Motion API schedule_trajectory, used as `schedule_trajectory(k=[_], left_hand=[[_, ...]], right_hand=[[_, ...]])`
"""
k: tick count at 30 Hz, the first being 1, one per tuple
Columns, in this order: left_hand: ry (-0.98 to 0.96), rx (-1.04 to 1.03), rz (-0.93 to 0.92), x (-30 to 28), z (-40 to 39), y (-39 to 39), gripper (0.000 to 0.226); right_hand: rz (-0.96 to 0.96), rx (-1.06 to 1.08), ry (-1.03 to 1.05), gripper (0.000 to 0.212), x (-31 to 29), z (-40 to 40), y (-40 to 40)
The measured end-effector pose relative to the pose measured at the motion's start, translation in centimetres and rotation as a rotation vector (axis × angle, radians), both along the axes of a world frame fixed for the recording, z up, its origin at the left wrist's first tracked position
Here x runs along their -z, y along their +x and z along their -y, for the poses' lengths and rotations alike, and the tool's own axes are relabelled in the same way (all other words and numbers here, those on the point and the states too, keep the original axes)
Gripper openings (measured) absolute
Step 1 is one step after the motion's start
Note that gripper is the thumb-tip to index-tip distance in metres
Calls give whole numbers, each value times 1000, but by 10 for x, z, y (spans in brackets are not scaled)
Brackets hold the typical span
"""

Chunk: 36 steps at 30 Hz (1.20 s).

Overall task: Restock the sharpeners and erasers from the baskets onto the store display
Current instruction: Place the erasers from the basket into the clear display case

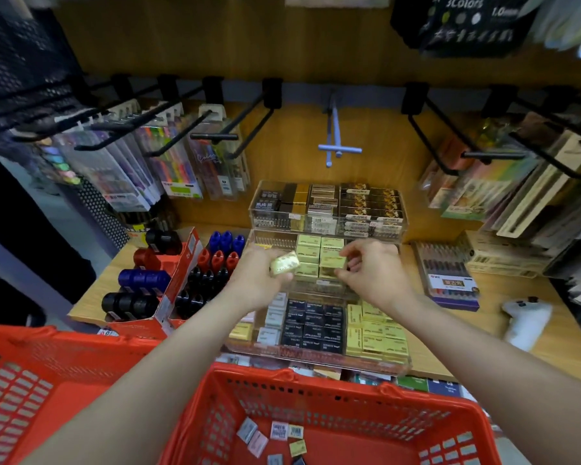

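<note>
Left hand (260, 275): raised over acrylic display (326, 226), gripping yellow eraser (284, 262).
Right hand (371, 270): beside it, fingers curled, pinching boxed eraser (332, 262).

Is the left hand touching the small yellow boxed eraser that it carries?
Touching. The head view shows the left hand with its fingers curled around the small yellow boxed eraser, held above the clear acrylic display tray.
</note>
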State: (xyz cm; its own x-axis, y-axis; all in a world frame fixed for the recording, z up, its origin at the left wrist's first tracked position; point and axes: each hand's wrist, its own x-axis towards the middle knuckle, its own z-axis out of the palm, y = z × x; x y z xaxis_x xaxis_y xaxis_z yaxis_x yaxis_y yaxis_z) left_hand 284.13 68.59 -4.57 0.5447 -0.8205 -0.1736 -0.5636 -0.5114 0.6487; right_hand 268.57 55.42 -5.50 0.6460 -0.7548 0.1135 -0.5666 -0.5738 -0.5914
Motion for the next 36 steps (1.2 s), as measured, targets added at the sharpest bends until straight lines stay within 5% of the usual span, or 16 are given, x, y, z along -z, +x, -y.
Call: schedule_trajectory(k=[6,28,36], left_hand=[[-59,-35,134,7,26,1,37],[-153,-136,-55,19,39,10,27],[-112,-103,79,14,47,3,27]], right_hand=[[-104,-13,-62,33,8,9,7],[-62,-56,-86,26,13,16,4],[-65,-98,-129,20,16,13,2]])
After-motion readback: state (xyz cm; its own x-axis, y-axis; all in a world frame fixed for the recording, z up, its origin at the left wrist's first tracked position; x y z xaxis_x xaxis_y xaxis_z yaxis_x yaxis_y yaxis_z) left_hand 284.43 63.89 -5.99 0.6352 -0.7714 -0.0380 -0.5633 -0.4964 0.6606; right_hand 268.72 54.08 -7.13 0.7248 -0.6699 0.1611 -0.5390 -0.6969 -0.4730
